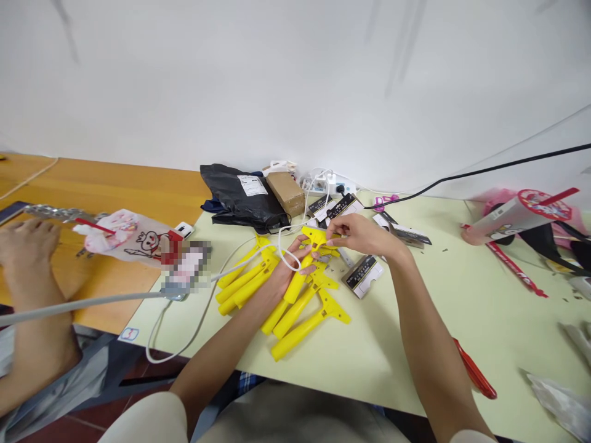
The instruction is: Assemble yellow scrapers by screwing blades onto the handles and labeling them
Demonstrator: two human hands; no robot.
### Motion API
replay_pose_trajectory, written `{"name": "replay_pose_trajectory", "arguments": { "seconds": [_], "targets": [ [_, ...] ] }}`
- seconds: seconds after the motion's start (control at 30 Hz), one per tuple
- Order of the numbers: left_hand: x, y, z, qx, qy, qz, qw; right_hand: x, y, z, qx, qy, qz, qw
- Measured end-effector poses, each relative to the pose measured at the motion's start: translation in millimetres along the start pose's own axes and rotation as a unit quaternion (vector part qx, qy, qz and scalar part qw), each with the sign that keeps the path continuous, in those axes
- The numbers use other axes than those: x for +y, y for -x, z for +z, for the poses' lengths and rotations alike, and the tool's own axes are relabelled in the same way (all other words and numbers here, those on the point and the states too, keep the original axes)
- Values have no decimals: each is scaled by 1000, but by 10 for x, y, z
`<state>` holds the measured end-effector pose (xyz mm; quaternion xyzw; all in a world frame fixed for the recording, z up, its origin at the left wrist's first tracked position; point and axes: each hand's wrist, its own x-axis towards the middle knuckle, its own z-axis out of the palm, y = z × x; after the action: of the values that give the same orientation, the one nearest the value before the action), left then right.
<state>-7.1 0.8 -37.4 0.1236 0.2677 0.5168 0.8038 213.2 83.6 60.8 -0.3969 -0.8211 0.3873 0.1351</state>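
- Nearest the camera, white sleeves [138, 424] lead to both forearms, which reach out over the pile of yellow plastic T-shaped pieces [300, 314].
- The left hand [289, 272] sits on the pile, its fingers curled around the shaft of a yellow plastic T-shaped piece [296, 284].
- The right hand [364, 237] is just right of the pile, its fingertips [333, 235] pinching what seems the same piece at its wide head.
- A thin white cable [289, 259] loops against the left hand's fingers.
- Black-and-white card packets [362, 275] lie just right of the pile on the pale green worktop [462, 320].
- Beyond the pile are a black plastic mailer bag [242, 197], a brown cardboard box [286, 194] and a white power strip [327, 184].
- Well left of the pile, a bare foot [28, 246] rests on an orange wooden worktop [138, 191].
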Motion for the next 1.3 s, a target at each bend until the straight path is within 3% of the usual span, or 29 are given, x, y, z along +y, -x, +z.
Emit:
{"name": "replay_pose_trajectory", "arguments": {
  "seconds": [0.37, 1.3],
  "targets": [
    [-5, -38, -17, -9, 14, 11, 1000, -10, 15, -26, 32, 6, 32, 999],
    [-14, -4, -7, -23, -21, 22, 999, -100, 28, 19, 50, 69, 31, 996]
  ]
}}
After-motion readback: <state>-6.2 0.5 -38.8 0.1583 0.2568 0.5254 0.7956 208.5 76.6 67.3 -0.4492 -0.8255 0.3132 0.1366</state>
